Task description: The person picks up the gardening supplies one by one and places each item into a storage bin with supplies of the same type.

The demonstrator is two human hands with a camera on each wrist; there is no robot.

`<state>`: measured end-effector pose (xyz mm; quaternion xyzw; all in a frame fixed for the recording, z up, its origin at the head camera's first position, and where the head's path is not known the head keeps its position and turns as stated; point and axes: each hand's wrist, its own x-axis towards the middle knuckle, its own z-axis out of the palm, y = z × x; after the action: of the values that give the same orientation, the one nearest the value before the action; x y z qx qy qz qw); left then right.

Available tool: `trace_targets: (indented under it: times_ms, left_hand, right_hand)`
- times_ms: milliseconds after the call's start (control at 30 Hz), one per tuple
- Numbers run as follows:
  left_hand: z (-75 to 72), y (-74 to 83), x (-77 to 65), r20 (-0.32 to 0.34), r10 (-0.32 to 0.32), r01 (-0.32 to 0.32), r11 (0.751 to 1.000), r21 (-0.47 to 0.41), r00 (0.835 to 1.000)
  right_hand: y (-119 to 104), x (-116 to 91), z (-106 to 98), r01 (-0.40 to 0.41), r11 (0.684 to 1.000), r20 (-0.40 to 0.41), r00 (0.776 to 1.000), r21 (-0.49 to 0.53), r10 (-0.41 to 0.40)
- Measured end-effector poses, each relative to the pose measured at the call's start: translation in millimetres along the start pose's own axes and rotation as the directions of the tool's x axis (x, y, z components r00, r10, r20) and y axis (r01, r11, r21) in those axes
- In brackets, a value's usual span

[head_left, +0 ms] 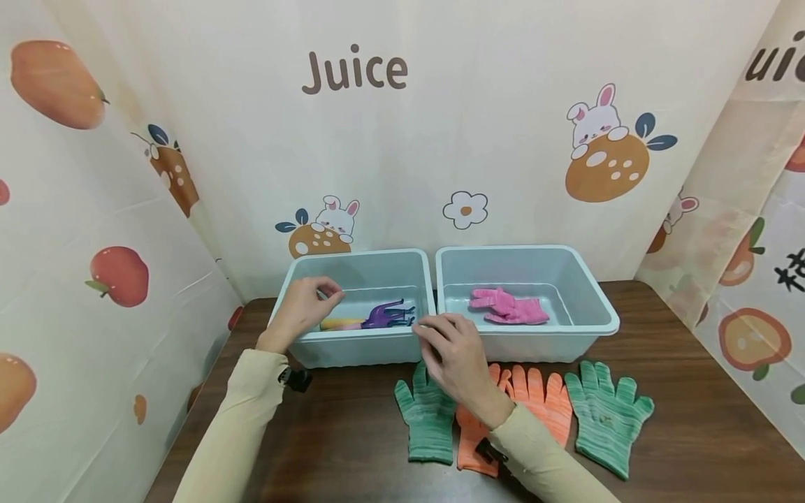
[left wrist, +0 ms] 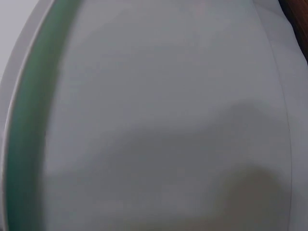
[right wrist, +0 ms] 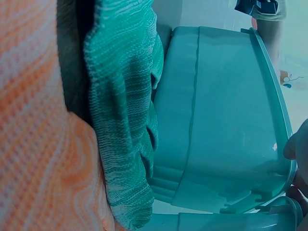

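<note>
My left hand [head_left: 308,304] is over the left side of the left pale blue bin [head_left: 361,346], fingers loosely bent, holding nothing. Inside that bin lies a purple item [head_left: 380,316] with several thin dark prongs, beside a yellow piece [head_left: 339,324] with a pinkish end. My right hand [head_left: 455,356] has its bent fingertips right at the bin's front right corner; in the right wrist view, part of the hand [right wrist: 301,149] shows by the rim. Beneath the right arm lie a green glove [head_left: 430,426] and orange gloves [head_left: 544,405].
A second pale blue bin [head_left: 528,342] stands close on the right, with a pink glove [head_left: 509,307] inside. Another green glove [head_left: 608,416] lies at the right on the brown wooden table [head_left: 352,433]. A printed curtain [head_left: 503,126] hangs behind. The left wrist view shows mostly a pale bin surface [left wrist: 163,96].
</note>
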<state>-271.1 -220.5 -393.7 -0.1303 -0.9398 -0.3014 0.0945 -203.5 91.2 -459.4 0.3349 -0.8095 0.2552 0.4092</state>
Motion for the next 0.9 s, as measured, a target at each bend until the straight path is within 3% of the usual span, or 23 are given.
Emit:
trace_targets:
  times_ms: [200, 333, 667, 900]
  left_hand:
    - [-2.3, 0.8, -2.8, -0.14, 0.015, -0.018, 1.0, -0.019, 0.99]
    - [-2.9, 4.3, -5.1, -0.194, 0.028, -0.035, 0.999, -0.031, 0.981]
    - [-1.9, 25.2, -14.5, -0.167, 0.049, -0.058, 0.997, -0.051, 0.985]
    - [-0.8, 31.8, -23.7, -0.161, 0.138, -0.141, 0.99, -0.005, 0.977]
  right_hand:
    - [-0.2, 0.4, 2.1, 0.01, 1.0, -0.006, 1.0, -0.004, -0.01]
    - [-0.5, 0.2, 1.9, 0.01, 1.0, -0.006, 1.0, 0.0, -0.01]
    - [0.4, -0.4, 1.1, 0.004, 1.0, -0.027, 1.0, 0.014, -0.004]
    - [0.4, 0.1, 1.6, 0.011, 1.0, -0.029, 1.0, 0.016, -0.011]
